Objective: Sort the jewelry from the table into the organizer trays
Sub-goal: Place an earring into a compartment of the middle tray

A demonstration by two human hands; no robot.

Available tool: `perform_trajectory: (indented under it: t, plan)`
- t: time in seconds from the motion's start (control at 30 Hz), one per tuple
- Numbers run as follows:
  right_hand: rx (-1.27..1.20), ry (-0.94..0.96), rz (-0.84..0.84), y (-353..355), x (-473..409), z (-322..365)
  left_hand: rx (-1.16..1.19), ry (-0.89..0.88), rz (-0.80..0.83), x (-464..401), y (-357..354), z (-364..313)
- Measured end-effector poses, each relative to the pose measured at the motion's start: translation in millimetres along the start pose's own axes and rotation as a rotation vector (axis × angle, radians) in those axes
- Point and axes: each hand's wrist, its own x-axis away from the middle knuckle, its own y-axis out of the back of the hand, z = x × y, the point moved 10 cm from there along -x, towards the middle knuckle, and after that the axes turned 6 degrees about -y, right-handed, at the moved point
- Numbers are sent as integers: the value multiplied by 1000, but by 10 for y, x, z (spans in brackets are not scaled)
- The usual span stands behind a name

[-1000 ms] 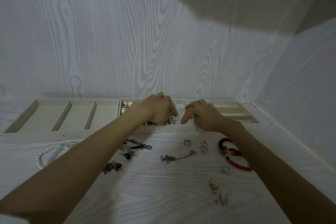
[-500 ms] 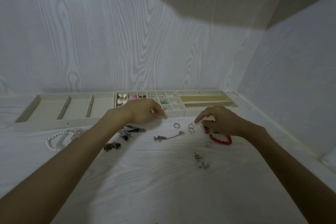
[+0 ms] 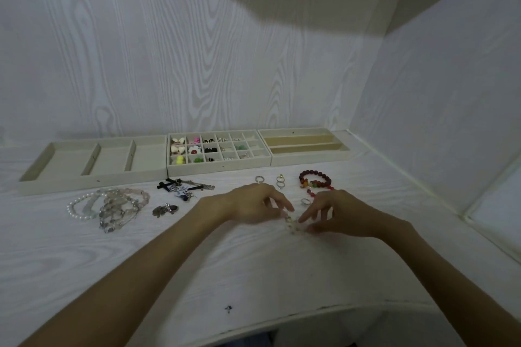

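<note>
— Where do the trays stand?
— In a row at the back: a three-compartment tray (image 3: pixel 93 160), a small-cell tray (image 3: pixel 218 151) holding coloured earrings, and a stepped tray (image 3: pixel 306 144).
— And the loose pieces?
— Pearl and bead strands (image 3: pixel 110 205) lie at the left, dark pendants (image 3: pixel 183 187) near the middle, rings (image 3: pixel 280 181) and a red bead bracelet (image 3: pixel 314 182) toward the right. A small pale piece (image 3: pixel 291 224) lies nearest, too small to identify.

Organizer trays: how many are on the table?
3, in a row along the wall: a three-compartment tray at left, a small-grid tray holding earrings in the middle, and a long-slot tray at right. None look hidden.
</note>
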Motion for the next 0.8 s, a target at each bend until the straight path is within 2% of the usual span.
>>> perform_trajectory:
  t: [0.17, 0.27, 0.37, 0.47, 0.57, 0.63, 0.8]
  plan:
    - [15, -3, -82, 37, -11, -21, -30, 18, -34, -19, 20, 72]
    - [-109, -11, -104, 173, -18, 29, -26, 44, -35, 21, 128, 148]
    - [-230, -4, -127, 354, -22, 167, 131, 1, -81, 50, 350, 96]
    - [-275, 25, -135, 500, -65, 342, 353, -21, -45, 99, 510, -55]
    - [-325, -24, -159, 628, -132, 399, 425, -6, -29, 118, 641, -154]
    - [-408, -62, -186, 719, -141, 420, 393, 2, -71, 118, 733, -173]
    - [-610, -93, -289, 898, -173, 435, 434, 42, -295, 145, 980, -55]
